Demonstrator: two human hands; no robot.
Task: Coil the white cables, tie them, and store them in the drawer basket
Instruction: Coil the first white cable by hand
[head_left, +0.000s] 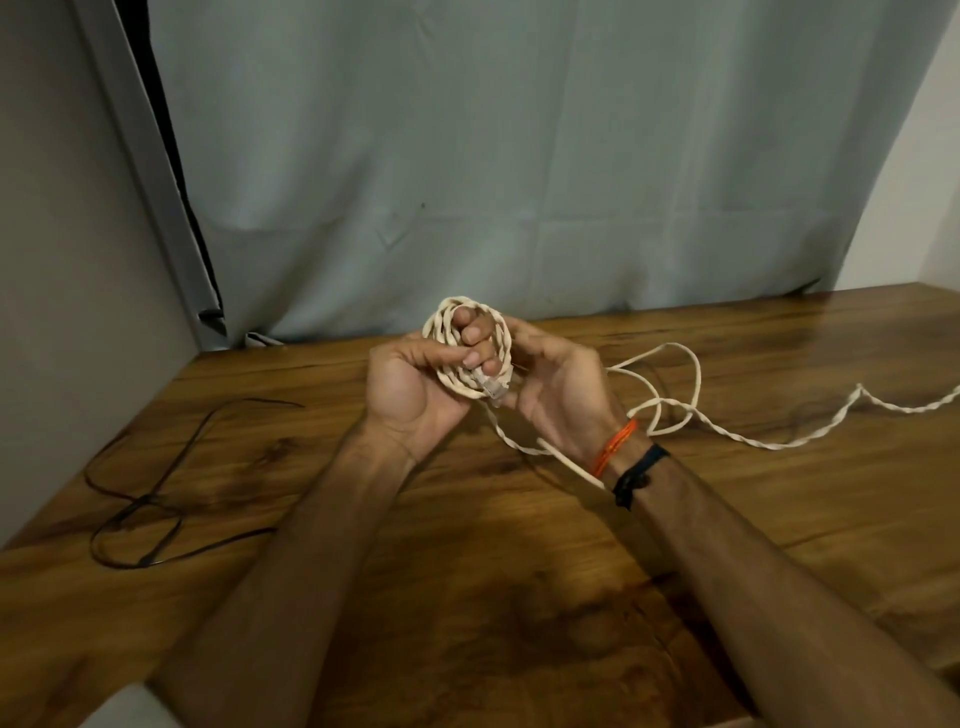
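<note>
Both my hands grip the white cable coil (470, 353), standing upright; its tail runs right across the surface (519, 571), black cable (140, 499) lying left.

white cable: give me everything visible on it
The white cable looks like twisted cream cord. Part is wound into a small coil held above the wooden table, gripped by the left hand with fingers through it, the right hand cupping it. A clear plug sits at the coil's bottom. The loose rest trails right in loops over the table.
</note>
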